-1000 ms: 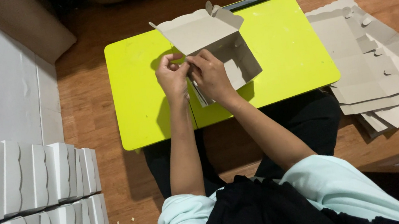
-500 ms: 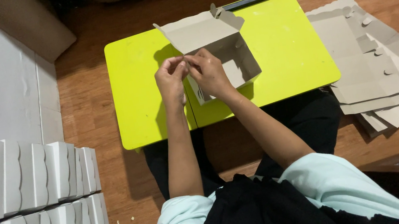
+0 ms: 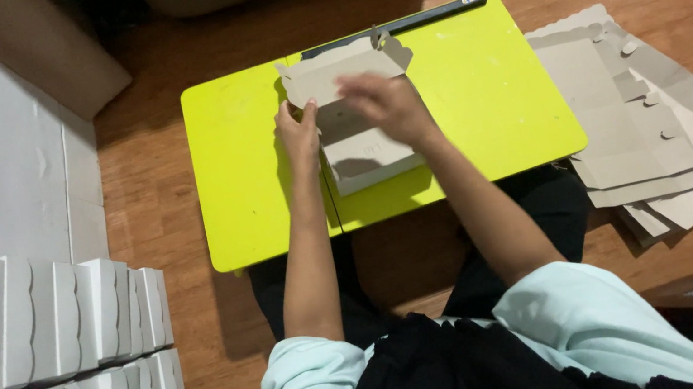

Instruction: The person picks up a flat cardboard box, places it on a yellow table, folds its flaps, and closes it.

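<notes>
The half-folded cardboard box (image 3: 354,125) sits on the lime-green lap table (image 3: 488,100), directly between both hands. The left hand (image 3: 299,133) pinches its left wall; the right hand (image 3: 388,104) hovers open over the middle (blurred), lid flap standing beyond them.

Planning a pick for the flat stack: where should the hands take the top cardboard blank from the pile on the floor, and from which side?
Probably the top cardboard blank by its long near-left edge, coming from the yellow table side. It lies flat on the fanned pile, so only edges can be pinched; that edge overhangs the sheets below and faces the right hand. The tabbed far edge looks weaker.
</notes>
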